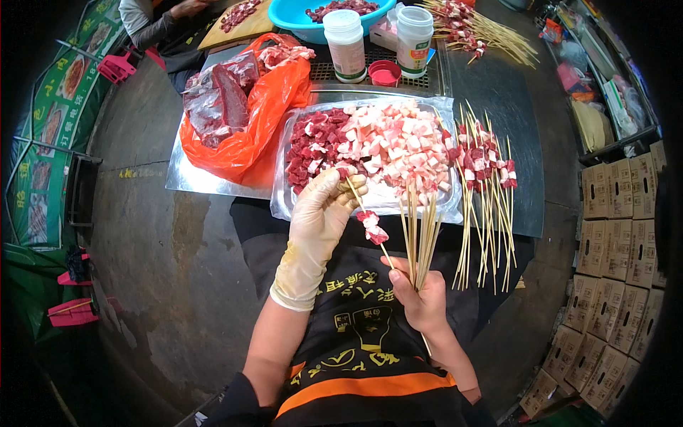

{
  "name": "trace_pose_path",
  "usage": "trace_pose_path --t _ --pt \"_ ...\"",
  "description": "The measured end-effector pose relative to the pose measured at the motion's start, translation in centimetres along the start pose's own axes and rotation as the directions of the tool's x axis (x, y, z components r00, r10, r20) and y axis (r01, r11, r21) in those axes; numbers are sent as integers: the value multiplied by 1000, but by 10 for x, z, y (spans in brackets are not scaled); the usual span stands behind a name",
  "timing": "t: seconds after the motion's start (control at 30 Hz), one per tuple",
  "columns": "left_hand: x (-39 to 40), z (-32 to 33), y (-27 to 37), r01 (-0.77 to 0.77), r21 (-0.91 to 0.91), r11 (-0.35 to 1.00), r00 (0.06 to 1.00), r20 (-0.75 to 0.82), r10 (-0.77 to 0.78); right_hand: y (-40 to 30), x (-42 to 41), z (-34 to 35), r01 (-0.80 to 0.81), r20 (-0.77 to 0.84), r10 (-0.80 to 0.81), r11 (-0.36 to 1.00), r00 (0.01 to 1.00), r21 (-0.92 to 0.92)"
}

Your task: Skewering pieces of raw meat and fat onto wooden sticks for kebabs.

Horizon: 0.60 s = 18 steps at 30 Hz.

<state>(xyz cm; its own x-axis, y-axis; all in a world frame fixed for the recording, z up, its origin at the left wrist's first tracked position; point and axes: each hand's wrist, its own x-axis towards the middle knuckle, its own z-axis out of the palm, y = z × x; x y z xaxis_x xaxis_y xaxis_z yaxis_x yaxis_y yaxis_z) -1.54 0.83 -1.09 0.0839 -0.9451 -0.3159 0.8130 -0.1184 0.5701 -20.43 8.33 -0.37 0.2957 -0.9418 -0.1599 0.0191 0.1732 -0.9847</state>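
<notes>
My left hand [320, 213], in a pale disposable glove, pinches a dark red meat cube [343, 173] at the tip of a bamboo skewer [381, 246]. Lower on that skewer sit several red and white pieces [372, 227]. Bare, my right hand [421, 299] grips the skewer's lower part together with a bundle of plain bamboo skewers [420, 235]. Just beyond both hands lies a plastic-lined tray [368, 196]. Red meat cubes [320, 141] fill its left side, and whitish fat cubes [400, 139] its right.
Loaded skewers [483, 165] lie right of the tray, more [469, 32] farther back. Large meat pieces [221, 101] rest in an orange plastic bag [235, 165]. Two white jars [344, 48] and a blue basin [299, 26] stand behind. Cartons [600, 251] line the right; another person's arm [155, 29] shows upper left.
</notes>
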Motion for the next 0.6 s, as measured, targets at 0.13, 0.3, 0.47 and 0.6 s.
trace_pose_path --t 0.13,0.3,0.47,0.6 --pt "1 -3 2 42 -80 996 999 23 -40 -4 -2 -3 8 13 -7 999 1000 -35" --pt "-1 1 7 -49 13 999 994 94 48 -9 -3 -4 -7 4 7 999 1000 38" --pt "-2 5 19 -69 159 985 984 176 40 -17 -6 -13 8 46 -7 1000 999 -11" --pt "3 -1 33 -46 361 932 953 295 -67 -18 -9 -18 0 58 0 1000 998 -2"
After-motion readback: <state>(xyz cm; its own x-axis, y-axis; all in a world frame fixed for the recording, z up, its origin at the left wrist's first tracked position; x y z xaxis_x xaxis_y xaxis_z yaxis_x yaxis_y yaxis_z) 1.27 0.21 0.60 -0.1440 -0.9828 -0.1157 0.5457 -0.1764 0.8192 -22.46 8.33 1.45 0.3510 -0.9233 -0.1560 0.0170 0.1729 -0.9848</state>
